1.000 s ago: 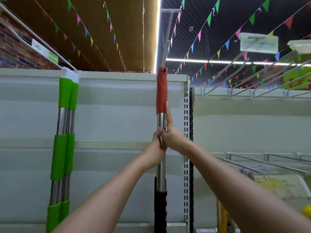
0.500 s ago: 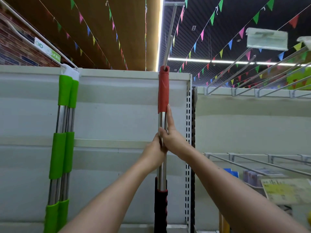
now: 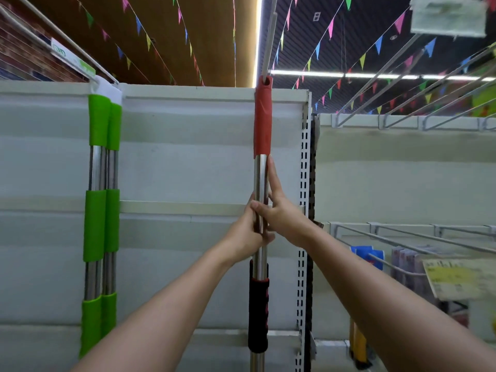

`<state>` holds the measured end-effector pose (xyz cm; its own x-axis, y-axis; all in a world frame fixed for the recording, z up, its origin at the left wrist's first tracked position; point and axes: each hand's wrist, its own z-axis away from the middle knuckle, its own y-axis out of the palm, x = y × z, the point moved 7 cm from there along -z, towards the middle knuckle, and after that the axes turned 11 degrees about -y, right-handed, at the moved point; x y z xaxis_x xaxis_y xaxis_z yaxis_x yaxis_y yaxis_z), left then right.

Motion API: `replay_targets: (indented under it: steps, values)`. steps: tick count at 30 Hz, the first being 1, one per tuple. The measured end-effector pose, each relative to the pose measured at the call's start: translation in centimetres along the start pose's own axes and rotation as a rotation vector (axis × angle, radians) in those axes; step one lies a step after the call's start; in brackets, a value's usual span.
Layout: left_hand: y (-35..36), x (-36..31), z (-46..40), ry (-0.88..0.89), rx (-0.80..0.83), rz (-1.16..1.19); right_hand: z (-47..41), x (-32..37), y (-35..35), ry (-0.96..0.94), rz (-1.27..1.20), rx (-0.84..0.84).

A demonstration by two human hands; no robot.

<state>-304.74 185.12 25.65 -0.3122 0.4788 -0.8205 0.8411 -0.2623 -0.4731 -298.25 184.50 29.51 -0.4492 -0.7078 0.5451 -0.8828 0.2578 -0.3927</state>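
We see a steel pole standing in front of the white shelf panel, just left of the slotted upright. Its shaft is bright and polished. A red sleeve caps the top and a black ribbed grip wraps it lower down, with more bare steel below that. The long axis runs straight up and down, red end uppermost, and the lower end passes out of view at the bottom edge. A hole in the red tip meets a grey hook rod, though we cannot quite tell whether the pole hangs on it. The left hand wraps around the bare shaft between the 2 sleeves, fingers curled behind it. The right hand holds the same stretch just above, with the thumb across the front and the index finger laid straight up the shaft to the red sleeve's lower edge. 2 green-gripped poles stand upright well to the left, side by side.
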Motion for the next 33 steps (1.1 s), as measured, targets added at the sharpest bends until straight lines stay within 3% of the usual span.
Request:
replay_targets:
  steps: [6,11,18,21,30,33]
  values:
    - [-0.2,1.6,-0.7,-0.043,-0.074,0.031,0.3,-0.2,-0.3,0.048,0.095,-0.032]
    - [1.2,3.3,0.3,-0.029,-0.002,-0.021,2.0,-1.1,0.9,0.048,0.039,0.006]
    - [2.9,8.5,1.9,-0.159,0.065,-0.039,7.8,-4.5,2.4,0.204,-0.116,-0.039]
    - [3.8,9.7,2.6,-0.196,0.117,-0.068,9.4,-5.3,2.9,0.245,-0.115,0.025]
    - [4.4,11.1,2.4,-0.083,-0.007,0.037,11.2,-7.8,5.0,0.270,-0.187,0.056]
    - [4.5,12.3,2.3,-0.132,-0.015,0.165,11.3,-8.2,5.1,0.260,-0.187,0.071]
